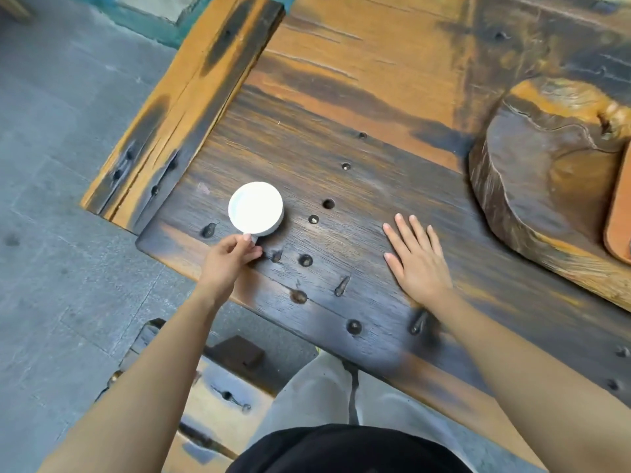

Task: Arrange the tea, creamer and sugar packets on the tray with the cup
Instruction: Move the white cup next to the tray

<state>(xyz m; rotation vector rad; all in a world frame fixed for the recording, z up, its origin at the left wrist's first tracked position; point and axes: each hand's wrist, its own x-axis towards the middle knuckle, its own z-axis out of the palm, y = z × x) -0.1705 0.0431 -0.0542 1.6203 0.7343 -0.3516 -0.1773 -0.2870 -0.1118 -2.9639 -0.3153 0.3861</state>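
Observation:
A white cup [256,208] stands upright near the left corner of the dark wooden table [341,114]. My left hand [229,259] pinches the cup's small handle from the near side. Flat on the tabletop to the right lies my right hand [416,259], fingers spread and nothing in it. An orange-brown tray edge [618,216] shows at the far right border, mostly cut off. No tea, creamer or sugar packets appear in this view.
A thick wooden slab [546,186] rests on the table at the right, under the tray edge. The tabletop has several holes and metal studs. Grey stone floor lies left of the table, and a wooden bench [218,404] sits below the near edge.

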